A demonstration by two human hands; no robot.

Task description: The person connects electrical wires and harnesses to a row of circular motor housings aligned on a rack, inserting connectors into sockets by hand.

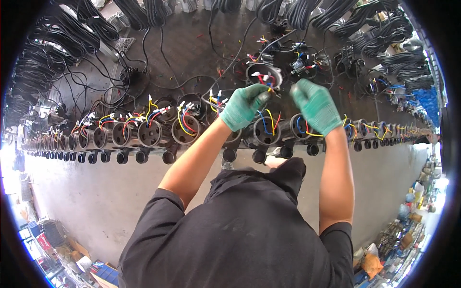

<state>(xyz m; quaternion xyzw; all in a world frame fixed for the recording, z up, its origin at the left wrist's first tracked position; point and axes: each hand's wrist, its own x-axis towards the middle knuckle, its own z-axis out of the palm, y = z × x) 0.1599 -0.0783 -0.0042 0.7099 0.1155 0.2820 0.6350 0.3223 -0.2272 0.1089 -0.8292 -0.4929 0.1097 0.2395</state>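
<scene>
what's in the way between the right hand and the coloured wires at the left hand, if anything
Nothing visible: only a small open gap separates the right hand from the coloured wires at the fingertips of the left hand. The round housing sits just beyond the wires, not across that gap.

Bright, even light across the floor; white glare flares beyond the left end of the bench; the right hand smears into blur; the bench's ends squeeze small and soft toward a black rim.
</scene>
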